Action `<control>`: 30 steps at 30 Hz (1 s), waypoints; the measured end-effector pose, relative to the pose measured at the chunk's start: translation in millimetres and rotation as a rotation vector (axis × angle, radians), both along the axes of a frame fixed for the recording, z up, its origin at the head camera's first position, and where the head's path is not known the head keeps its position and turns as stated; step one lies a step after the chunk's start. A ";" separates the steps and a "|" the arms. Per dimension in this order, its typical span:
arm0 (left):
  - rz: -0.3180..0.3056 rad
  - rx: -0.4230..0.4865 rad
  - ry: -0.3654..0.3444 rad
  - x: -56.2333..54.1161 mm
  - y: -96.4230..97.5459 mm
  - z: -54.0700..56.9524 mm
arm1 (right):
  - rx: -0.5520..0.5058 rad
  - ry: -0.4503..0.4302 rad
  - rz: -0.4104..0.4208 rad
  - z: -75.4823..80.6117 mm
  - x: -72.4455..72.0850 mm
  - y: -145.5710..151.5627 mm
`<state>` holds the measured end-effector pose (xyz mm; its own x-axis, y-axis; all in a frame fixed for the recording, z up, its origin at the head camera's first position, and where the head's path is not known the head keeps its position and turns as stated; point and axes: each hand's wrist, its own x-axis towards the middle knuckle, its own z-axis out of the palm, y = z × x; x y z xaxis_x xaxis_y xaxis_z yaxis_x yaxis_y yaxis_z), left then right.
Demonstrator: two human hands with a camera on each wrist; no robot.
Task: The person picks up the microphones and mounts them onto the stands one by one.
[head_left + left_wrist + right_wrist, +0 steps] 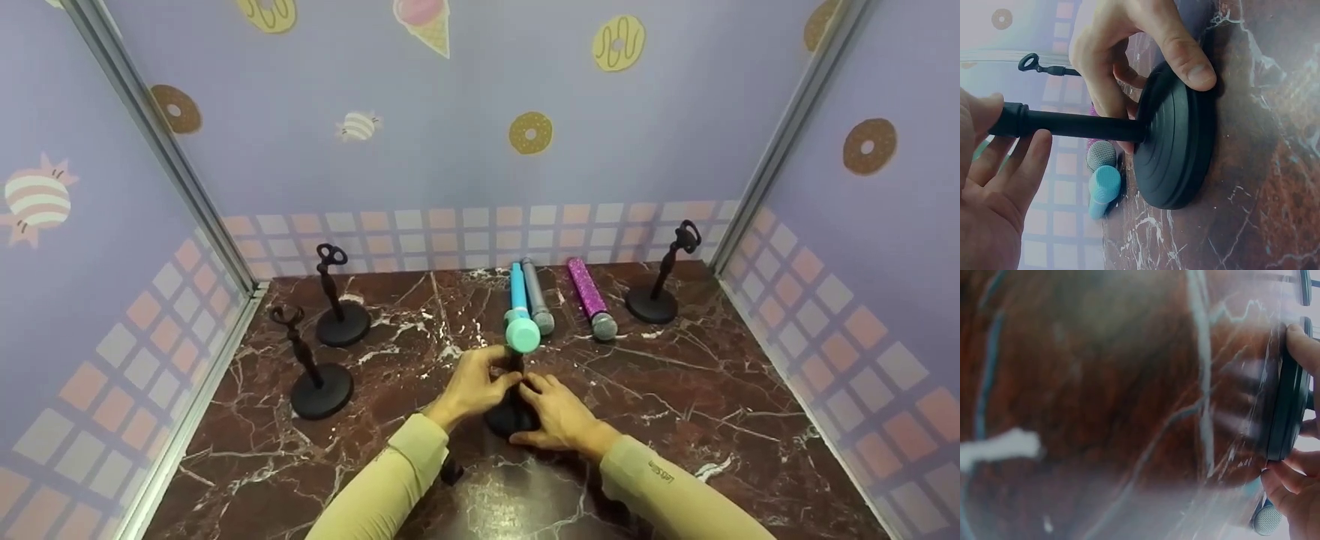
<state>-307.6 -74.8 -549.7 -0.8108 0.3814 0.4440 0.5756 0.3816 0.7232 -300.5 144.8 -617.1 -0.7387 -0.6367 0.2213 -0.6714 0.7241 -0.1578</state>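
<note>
A black microphone stand stands upright on the table, its round base point(1176, 146) flat on the marble. My left hand point(476, 384) grips the upper part of its pole point(1084, 125), thumb and fingers around the collar. Low on the right, my right hand point(562, 416) holds the rim of the base, thumb at the near side and fingers around behind. A mint-green microphone head point(523, 335) shows at the top of this stand in the head view; the left hand hides most of the holder in the left wrist view.
Behind the hands lie a blue microphone point(519, 286), a grey one point(534, 289) and a purple glittery one point(586, 289). Two black stands point(321, 390) point(343, 324) are at the left, and another stand point(652, 304) is at the back right. Patterned walls point(480, 172) enclose the table.
</note>
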 end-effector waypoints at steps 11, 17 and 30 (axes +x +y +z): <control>0.030 0.014 -0.032 -6.6 3.1 -1.9 | -0.019 0.004 0.006 0.9 -1.0 -2.3; 0.065 0.031 -0.023 -7.2 5.4 -5.2 | -0.018 0.031 0.009 0.4 -1.2 -1.8; 0.047 -0.044 0.042 -0.1 -0.5 -6.0 | -0.048 0.002 0.026 3.5 -4.2 -1.2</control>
<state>-307.7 -75.3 -555.7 -0.8091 0.3635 0.4617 0.5860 0.4396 0.6808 -304.7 143.6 -613.7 -0.7218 -0.6439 0.2538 -0.6900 0.6982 -0.1907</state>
